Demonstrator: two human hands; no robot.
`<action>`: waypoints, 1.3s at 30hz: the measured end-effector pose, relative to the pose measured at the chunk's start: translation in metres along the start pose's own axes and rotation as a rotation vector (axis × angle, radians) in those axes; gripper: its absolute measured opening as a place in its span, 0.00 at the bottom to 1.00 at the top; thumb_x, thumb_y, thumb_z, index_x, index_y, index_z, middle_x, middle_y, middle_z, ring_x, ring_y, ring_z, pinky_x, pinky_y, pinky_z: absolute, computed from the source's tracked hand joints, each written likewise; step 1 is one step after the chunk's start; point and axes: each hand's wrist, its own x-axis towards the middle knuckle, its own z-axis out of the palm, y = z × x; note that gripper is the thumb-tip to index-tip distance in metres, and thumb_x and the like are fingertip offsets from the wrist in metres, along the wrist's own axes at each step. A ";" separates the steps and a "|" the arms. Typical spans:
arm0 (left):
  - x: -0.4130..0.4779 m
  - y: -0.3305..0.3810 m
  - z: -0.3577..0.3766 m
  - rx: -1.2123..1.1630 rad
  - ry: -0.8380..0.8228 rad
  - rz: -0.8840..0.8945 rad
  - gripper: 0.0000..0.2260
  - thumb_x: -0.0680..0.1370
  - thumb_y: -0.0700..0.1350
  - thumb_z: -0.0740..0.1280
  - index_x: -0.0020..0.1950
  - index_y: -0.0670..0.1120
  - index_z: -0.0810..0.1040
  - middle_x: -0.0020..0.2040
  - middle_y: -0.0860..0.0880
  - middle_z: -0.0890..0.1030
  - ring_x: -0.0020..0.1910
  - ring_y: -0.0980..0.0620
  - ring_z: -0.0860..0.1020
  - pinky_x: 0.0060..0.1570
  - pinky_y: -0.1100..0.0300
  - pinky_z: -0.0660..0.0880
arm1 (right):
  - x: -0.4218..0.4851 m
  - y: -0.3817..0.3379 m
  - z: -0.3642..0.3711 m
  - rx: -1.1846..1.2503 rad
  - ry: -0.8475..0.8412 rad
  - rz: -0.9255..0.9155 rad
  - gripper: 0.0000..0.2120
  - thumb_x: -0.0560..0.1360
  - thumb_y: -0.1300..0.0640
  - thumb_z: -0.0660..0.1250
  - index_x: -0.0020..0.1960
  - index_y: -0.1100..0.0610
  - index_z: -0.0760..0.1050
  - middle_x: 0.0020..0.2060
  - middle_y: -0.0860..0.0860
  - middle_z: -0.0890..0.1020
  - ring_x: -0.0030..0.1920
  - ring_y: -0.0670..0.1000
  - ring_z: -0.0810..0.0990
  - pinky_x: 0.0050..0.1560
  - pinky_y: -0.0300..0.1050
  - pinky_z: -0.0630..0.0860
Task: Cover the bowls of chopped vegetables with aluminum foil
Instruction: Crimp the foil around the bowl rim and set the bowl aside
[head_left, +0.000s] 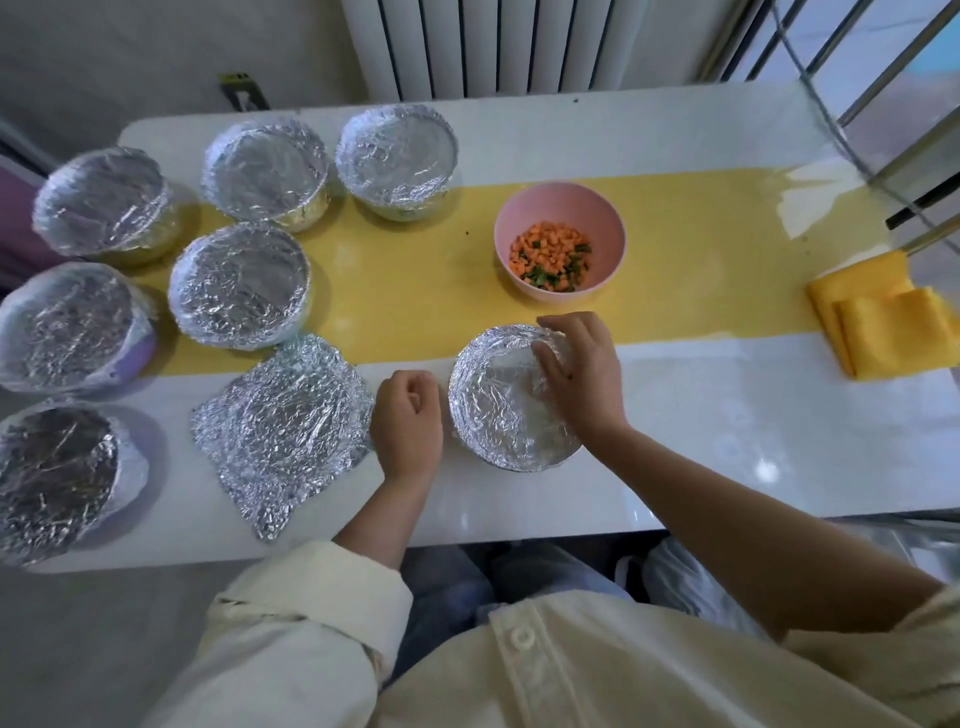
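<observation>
A foil-covered bowl (498, 405) stands near the table's front edge. My right hand (582, 374) lies on its right side, fingers curved over the foil and the far rim. My left hand (408, 421) rests just left of that bowl, fingers curled into a loose fist with nothing in it. A crumpled loose foil sheet (283, 431) lies flat on the table to the left of my left hand. Behind the covered bowl, a pink bowl (558, 208) of chopped carrot and green vegetable stands uncovered.
Several foil-covered bowls crowd the table's left half, one of them (239, 286) just behind the loose sheet. A folded yellow cloth (883, 317) lies at the right edge. A yellow runner (415, 291) crosses the white table (727, 426). A radiator stands behind.
</observation>
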 end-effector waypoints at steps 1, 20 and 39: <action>-0.003 -0.001 -0.001 0.015 0.021 -0.014 0.10 0.82 0.48 0.62 0.47 0.44 0.79 0.43 0.47 0.82 0.43 0.44 0.79 0.45 0.49 0.75 | -0.005 -0.010 0.000 -0.004 -0.019 -0.095 0.08 0.75 0.58 0.70 0.52 0.59 0.79 0.46 0.52 0.79 0.47 0.52 0.78 0.48 0.47 0.73; -0.028 0.011 -0.014 0.178 -0.241 -0.167 0.22 0.75 0.57 0.69 0.27 0.45 0.81 0.25 0.48 0.81 0.29 0.47 0.83 0.41 0.51 0.82 | -0.064 -0.051 0.029 -0.310 -0.300 -0.316 0.12 0.61 0.63 0.75 0.27 0.58 0.71 0.25 0.51 0.73 0.18 0.56 0.70 0.24 0.35 0.56; -0.016 0.026 -0.018 0.396 -0.254 -0.119 0.19 0.77 0.55 0.66 0.34 0.43 0.81 0.31 0.46 0.80 0.34 0.42 0.77 0.29 0.60 0.63 | -0.067 -0.033 0.014 -0.427 -0.380 -0.380 0.13 0.55 0.62 0.78 0.29 0.57 0.73 0.26 0.51 0.74 0.27 0.55 0.74 0.22 0.38 0.66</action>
